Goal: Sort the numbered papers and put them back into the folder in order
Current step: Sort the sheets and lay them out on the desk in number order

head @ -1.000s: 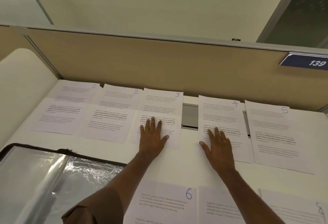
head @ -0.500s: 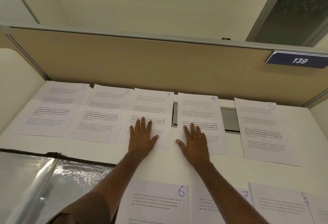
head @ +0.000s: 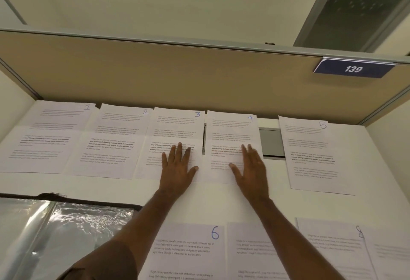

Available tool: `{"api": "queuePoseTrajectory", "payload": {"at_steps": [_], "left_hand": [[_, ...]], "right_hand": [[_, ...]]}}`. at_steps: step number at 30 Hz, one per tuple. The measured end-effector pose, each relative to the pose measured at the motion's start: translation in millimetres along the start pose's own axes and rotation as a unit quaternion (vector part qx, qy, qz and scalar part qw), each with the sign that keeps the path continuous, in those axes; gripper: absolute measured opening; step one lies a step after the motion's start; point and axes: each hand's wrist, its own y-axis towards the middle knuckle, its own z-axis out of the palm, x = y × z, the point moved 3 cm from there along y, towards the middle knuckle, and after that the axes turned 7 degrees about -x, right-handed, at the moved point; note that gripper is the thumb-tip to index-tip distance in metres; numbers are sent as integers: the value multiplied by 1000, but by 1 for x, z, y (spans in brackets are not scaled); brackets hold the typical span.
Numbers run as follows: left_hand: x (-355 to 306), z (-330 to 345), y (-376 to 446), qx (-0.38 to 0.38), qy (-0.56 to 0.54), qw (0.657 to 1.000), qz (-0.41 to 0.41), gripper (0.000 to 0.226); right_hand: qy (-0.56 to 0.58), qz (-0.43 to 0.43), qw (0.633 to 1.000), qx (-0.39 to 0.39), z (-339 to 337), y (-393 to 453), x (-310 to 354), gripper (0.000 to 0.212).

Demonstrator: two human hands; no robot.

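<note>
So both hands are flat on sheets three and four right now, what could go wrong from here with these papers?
1. The right hand presses flat on sheet 4, which partly covers a grey recessed slot; a sideways slide could catch or crease the sheet there.
2. Sheets 1, 2 and sheet 3, under the left hand, overlap at their edges, so dragging one may pull its neighbour out of line.
</note>
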Motion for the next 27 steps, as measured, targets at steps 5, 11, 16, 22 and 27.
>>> {"api": "queuePoseTrajectory", "payload": {"at_steps": [5,11,16,22,27], "left_hand": [[-42,12,-4,-16,-11,998,54,74],[-81,21,-10,-6,-21,996,86,73],[-99,26,-13,-4,-7,995,103,71],[-109,26,-15,-13,-9,994,107,70],[-110,23,-17,-28,-2,993,116,69]], "right_hand": [[-84,84,992,-34,-33,1,-78,78],[-126,152,980,15,-41,-8,-111,93],[-117,134,984,25,-35,-15,-107,94],[-92,119,988,24,-29,-15,-87,100],[-76,102,991,35,-28,-13,-78,101]]}}
